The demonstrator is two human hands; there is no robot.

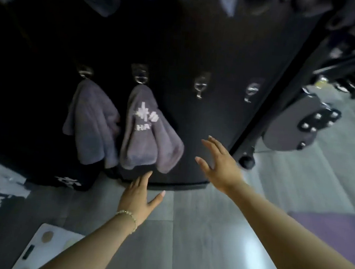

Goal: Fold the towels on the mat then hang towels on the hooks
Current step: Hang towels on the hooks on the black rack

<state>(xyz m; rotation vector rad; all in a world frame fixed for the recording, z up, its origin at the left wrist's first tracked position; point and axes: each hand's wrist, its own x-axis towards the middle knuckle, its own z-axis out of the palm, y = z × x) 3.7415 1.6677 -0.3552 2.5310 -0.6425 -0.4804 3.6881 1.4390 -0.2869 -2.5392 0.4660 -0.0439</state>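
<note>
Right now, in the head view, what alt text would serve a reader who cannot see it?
A plain grey towel and a logo towel hang from the two left hooks of four on a dark panel; the two right hooks are bare. The left hand and right hand reach toward it, open and empty.

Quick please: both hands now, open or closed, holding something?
Left hand: open, holding nothing.
Right hand: open, holding nothing.
</note>
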